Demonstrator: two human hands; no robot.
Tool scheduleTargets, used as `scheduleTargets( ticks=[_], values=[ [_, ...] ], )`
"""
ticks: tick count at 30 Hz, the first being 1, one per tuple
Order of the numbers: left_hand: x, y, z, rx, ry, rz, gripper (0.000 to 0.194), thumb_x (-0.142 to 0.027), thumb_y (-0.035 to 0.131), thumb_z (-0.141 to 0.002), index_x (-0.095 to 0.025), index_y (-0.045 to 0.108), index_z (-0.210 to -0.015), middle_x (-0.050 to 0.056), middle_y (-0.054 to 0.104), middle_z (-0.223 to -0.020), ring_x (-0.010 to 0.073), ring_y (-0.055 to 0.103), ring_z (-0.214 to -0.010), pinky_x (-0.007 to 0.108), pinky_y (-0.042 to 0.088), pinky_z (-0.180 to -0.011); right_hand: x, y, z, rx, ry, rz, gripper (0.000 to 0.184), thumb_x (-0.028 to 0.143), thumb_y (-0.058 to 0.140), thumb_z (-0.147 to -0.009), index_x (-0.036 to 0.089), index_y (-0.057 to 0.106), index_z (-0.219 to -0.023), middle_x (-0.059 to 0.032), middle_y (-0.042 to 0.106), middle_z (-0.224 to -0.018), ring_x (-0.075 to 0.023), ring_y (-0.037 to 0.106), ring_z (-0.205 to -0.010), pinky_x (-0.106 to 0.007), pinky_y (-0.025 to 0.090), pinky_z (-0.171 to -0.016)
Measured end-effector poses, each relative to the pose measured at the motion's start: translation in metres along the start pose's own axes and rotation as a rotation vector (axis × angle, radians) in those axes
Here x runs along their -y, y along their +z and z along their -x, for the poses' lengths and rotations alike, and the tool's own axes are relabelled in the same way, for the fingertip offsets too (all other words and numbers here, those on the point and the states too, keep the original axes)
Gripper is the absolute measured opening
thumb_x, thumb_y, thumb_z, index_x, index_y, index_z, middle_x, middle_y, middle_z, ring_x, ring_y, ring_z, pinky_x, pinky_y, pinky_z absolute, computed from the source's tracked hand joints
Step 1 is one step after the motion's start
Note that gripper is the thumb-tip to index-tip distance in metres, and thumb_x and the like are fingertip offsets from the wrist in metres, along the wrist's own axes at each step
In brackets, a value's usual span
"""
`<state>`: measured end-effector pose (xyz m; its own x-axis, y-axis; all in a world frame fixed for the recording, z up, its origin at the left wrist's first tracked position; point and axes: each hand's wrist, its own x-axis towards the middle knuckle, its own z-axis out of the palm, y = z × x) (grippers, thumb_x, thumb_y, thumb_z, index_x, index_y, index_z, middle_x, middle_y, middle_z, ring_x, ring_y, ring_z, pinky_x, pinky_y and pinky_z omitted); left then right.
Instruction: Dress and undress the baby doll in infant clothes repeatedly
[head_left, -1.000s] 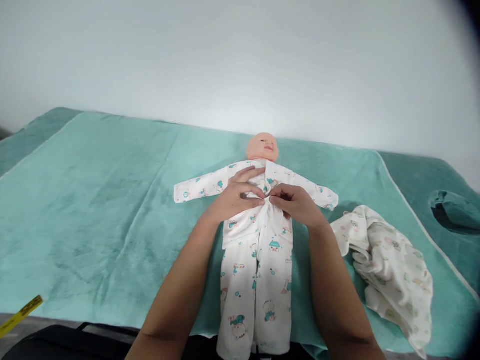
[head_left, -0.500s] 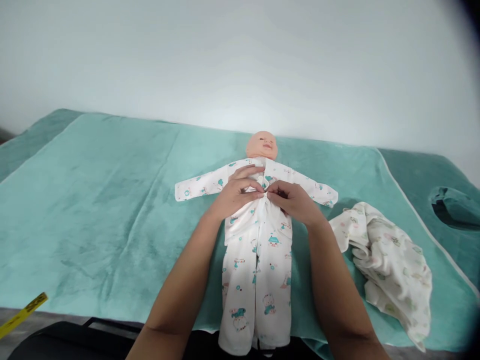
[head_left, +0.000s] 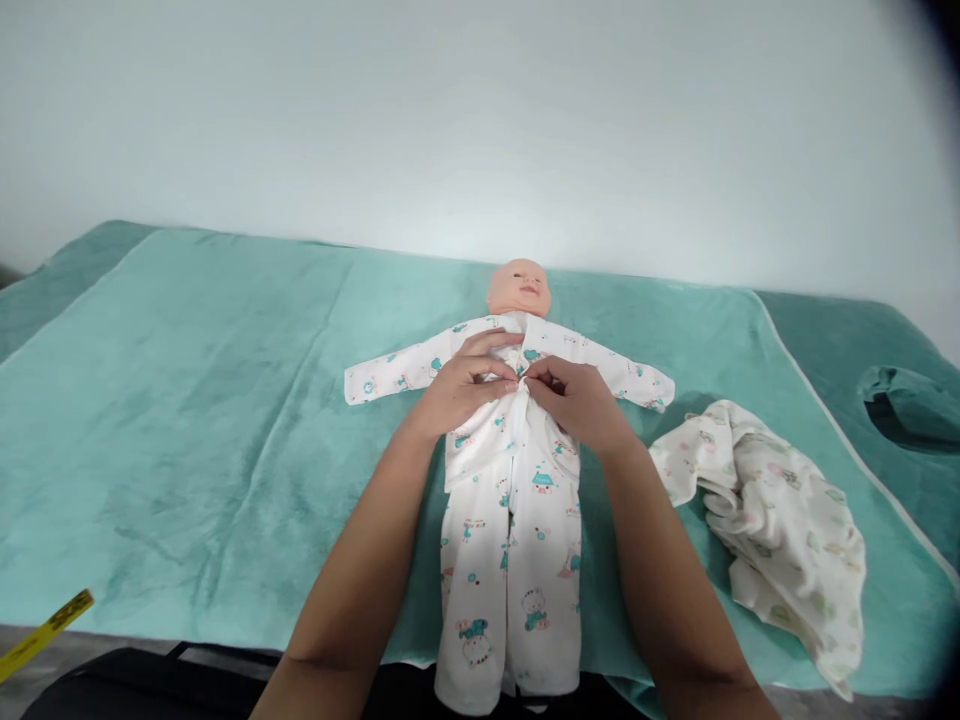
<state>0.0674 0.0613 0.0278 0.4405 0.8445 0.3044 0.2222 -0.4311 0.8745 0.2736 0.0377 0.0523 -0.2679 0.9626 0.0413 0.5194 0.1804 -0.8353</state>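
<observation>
White suit [head_left: 491, 450]: on the doll [head_left: 519, 288], laid along the 12-to-6 line of the green sheet [head_left: 225, 400]; sleeves [head_left: 394, 375] spread toward 8 and 4 o'clock, seemingly leaving the front within reach.
Left hand [head_left: 457, 393]: from 7 o'clock, thumb and forefinger together, pinching the suit's front; other fingers spread over it, probably for steadiness.
Right hand [head_left: 581, 400]: from 5 o'clock, thumb and forefinger clamped on fabric just beside, likely for fine control.
Cloth [head_left: 787, 530]: crumpled at 3 o'clock, apparently out of the way.
</observation>
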Motion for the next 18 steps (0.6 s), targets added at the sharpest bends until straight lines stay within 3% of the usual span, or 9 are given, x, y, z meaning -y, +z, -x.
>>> scheduleTargets(
  ticks=[4,11,18],
  values=[
    [-0.0003,0.0006,0.0000,-0.012,-0.002,-0.033,0.012,-0.035,0.068,-0.089,-0.024,0.074,-0.087,0.004,0.055,-0.145,0.0246,0.040,-0.142,0.049,0.032,-0.118,-0.0018,0.0015,0.0002,-0.040,-0.059,0.037,0.014,0.033,0.057,-0.088,0.022,0.065,-0.086,0.0025,0.058,-0.069,-0.0110,0.050,-0.061,-0.024,0.038,-0.059],
    [-0.0056,0.0009,-0.0010,-0.040,0.024,-0.122,0.017,-0.038,0.067,-0.090,-0.023,0.073,-0.085,0.005,0.059,-0.141,0.0251,0.045,-0.138,0.048,0.034,-0.118,-0.0069,-0.0009,0.0011,0.063,0.066,-0.185,0.023,0.045,0.057,-0.089,0.022,0.062,-0.088,0.0061,0.046,-0.060,-0.0081,0.040,-0.043,-0.023,0.031,-0.042],
    [0.0005,0.0057,0.0002,-0.077,-0.026,0.008,0.018,-0.038,0.064,-0.092,-0.024,0.074,-0.090,0.005,0.057,-0.142,0.0244,0.043,-0.141,0.047,0.033,-0.119,-0.0026,0.0077,-0.0020,-0.116,-0.061,-0.040,0.020,0.038,0.057,-0.089,0.021,0.066,-0.089,0.0005,0.061,-0.073,-0.0124,0.053,-0.064,-0.025,0.041,-0.062]
  ],
)
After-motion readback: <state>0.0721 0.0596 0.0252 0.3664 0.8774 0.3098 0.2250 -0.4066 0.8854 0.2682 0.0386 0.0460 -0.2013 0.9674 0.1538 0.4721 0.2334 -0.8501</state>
